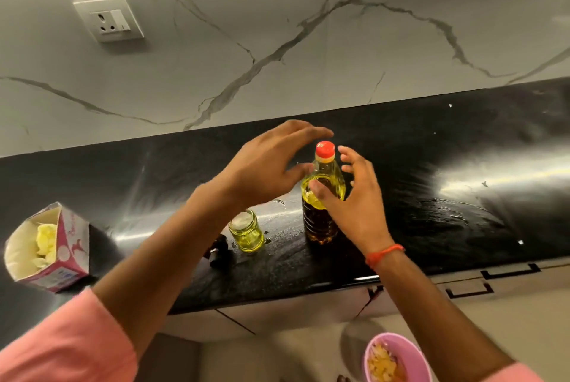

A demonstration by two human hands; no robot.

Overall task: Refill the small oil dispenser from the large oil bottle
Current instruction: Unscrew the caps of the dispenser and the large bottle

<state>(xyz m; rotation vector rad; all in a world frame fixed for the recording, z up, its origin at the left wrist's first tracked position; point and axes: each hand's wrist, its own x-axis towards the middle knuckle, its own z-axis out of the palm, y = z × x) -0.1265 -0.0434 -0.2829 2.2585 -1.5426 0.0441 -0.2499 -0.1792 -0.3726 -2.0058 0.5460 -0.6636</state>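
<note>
A large oil bottle (320,221) with a red cap (324,150) stands upright on the black counter (431,202), holding yellow oil. My right hand (354,199) is at its right side with the thumb touching the bottle's shoulder and the fingers spread apart. My left hand (271,165) hovers to the left of the cap, fingers spread, with the thumb tip close to the bottle's neck. The small glass oil dispenser (246,232) stands uncapped to the left of the bottle, partly filled with yellow oil. A dark lid (219,253) lies beside it, partly hidden by my left forearm.
An open pink and white carton (46,249) with yellow contents lies at the counter's left end. A pink bowl (398,360) of food sits below the counter edge at the bottom right. A wall socket (109,19) is on the marble backsplash. The counter around the bottle looks wet.
</note>
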